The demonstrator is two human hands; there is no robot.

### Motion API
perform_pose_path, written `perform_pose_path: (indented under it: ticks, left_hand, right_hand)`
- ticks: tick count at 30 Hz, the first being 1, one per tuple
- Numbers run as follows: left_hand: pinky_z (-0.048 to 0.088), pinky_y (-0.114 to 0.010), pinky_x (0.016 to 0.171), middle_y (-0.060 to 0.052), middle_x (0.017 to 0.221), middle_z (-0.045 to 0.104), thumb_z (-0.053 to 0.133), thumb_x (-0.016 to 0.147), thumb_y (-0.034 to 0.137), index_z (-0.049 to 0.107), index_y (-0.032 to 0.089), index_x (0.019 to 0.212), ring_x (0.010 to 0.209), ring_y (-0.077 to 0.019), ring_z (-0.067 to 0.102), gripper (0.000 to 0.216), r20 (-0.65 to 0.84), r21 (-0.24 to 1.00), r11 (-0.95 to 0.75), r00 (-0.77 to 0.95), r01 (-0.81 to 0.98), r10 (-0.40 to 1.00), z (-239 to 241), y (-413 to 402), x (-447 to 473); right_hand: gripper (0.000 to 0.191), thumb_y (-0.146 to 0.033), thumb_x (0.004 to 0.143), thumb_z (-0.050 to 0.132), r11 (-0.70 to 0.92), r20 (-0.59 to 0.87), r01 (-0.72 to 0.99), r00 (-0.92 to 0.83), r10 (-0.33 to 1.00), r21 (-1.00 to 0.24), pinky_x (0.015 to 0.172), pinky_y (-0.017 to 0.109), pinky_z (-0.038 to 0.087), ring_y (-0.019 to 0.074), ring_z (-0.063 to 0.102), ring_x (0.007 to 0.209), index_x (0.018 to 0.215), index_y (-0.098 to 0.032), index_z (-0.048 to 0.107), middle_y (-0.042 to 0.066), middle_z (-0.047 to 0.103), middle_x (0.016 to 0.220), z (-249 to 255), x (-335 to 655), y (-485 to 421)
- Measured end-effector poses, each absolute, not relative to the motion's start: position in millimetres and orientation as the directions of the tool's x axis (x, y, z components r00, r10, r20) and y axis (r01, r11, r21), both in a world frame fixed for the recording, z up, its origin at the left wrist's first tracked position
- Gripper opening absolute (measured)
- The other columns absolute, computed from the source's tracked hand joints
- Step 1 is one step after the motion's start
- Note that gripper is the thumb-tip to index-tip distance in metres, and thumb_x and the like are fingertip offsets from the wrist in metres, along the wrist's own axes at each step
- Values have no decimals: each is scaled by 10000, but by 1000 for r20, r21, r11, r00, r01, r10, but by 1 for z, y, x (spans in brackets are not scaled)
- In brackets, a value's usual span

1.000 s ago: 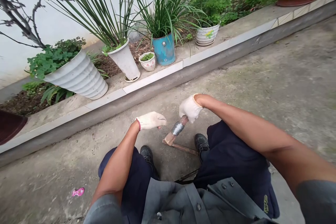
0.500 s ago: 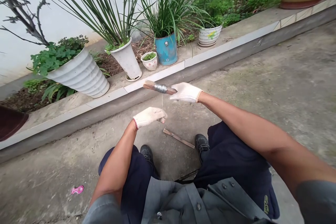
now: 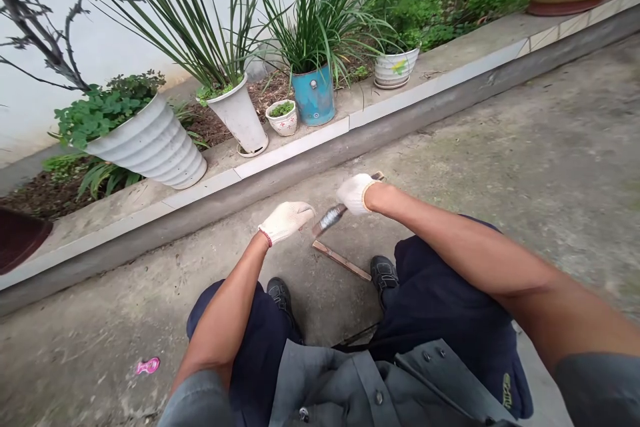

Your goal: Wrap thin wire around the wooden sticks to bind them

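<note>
- The gloved right hand point(image 3: 356, 193) closes around 1 wooden stick point(image 3: 321, 227); the stick's wire winding point(image 3: 331, 217) juts from the grip toward the left hand point(image 3: 287, 221).
- Left fingers bunch just beside that end; whether they pinch anything, I cannot tell.
- 1 wooden strip point(image 3: 343, 261) lies on the concrete surface point(image 3: 450, 167), beyond the ledge's point(image 3: 295, 155) front edge.

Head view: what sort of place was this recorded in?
Likely a courtyard or small garden yard, outdoors. It has a worn concrete floor, a raised planting bed with a tiled edge along a white wall, and potted plants, one in a blue pot.
</note>
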State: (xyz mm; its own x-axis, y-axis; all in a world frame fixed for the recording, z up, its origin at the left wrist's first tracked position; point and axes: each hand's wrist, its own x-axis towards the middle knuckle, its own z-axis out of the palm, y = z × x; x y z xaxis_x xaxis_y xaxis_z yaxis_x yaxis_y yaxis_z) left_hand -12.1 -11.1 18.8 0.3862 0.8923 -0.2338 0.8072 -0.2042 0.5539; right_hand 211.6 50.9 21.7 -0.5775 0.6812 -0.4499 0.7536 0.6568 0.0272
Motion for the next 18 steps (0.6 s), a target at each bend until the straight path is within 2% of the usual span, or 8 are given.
perform_pose_path:
  ticks: [3,5,7,11,14,16,18]
  left_hand:
    - [401,-257,632,24,658,629,522,919,434,731,179,843,648,-150,582,338,-255,620,-169,401,766,880,15,-11,-12]
    - [435,-258,660,7,676,649,550,917,487,711,169,809,677,-160,604,373,-270,709,-112,415,696,869,12,-11,-13]
    - [477,-274,703,-27,732,689,566,917,547,702,157,828,727,-183,644,423,-262,811,-50,438,583,860,9,-11,-13]
    - [524,-312,809,-99,873,746,515,974,570,707,119,1036,839,-211,704,494,-214,922,13,482,386,850,10,-14,-14]
    - [523,-300,820,-78,839,745,471,1006,529,707,123,1041,825,-191,694,471,-245,892,-2,488,452,837,13,-16,-14]
    - [517,-285,813,-43,796,735,457,1009,501,709,144,1011,801,-179,682,438,-274,840,-41,490,540,828,14,-18,-14]
    - [511,-274,818,-11,758,721,439,1011,479,710,165,1013,788,-173,680,415,-298,791,-82,499,606,813,14,-18,-14]
  right_hand:
    - [227,-215,673,729,759,-570,592,-734,370,-270,638,269,431,182,650,687,880,-129,763,59,724,748,21,226,54]
    - [204,-268,679,732,685,-517,547,-808,282,-482,607,235,387,130,592,628,846,-151,735,-9,683,685,26,235,57]
    - [212,-327,698,726,585,-401,541,-841,364,-604,585,219,356,108,564,616,835,-165,709,-32,671,684,34,240,59]
    - [267,-404,753,702,422,-199,555,-743,640,-717,569,219,346,106,547,615,883,-171,686,-6,695,726,51,235,62]
    - [328,-416,816,650,316,-132,623,-565,815,-715,603,223,382,128,590,660,1035,-174,687,31,736,813,51,228,72]
    - [321,-403,844,618,313,-98,752,-446,890,-581,636,241,410,169,643,729,1058,-176,696,68,751,864,46,226,79]
    - [299,-364,863,595,326,-82,863,-384,919,-386,685,270,441,225,692,837,1070,-183,713,116,762,946,38,225,84]
